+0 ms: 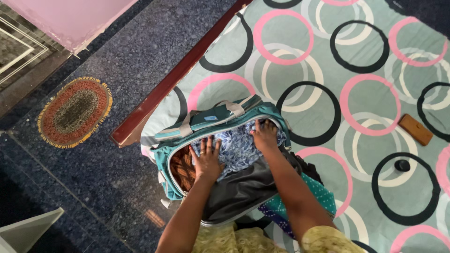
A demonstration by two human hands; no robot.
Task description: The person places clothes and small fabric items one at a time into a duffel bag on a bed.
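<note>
A teal travel bag (206,122) with grey trim lies unzipped at the corner of a bed. Inside it is a blue-and-white patterned cloth (236,146), with a brown-orange cloth (180,168) at the left. My left hand (206,159) presses flat on the patterned cloth, fingers spread. My right hand (265,135) pushes down on the same cloth near the bag's far rim. The grey bag flap (239,192) hangs toward me under my forearms.
The bedsheet (328,61) is pale green with pink, black and white rings. A brown wallet-like case (415,129) and a small black round object (401,165) lie at the right. A teal dotted cloth (321,192) sits beside the bag. An oval mat (75,111) lies on the dark floor.
</note>
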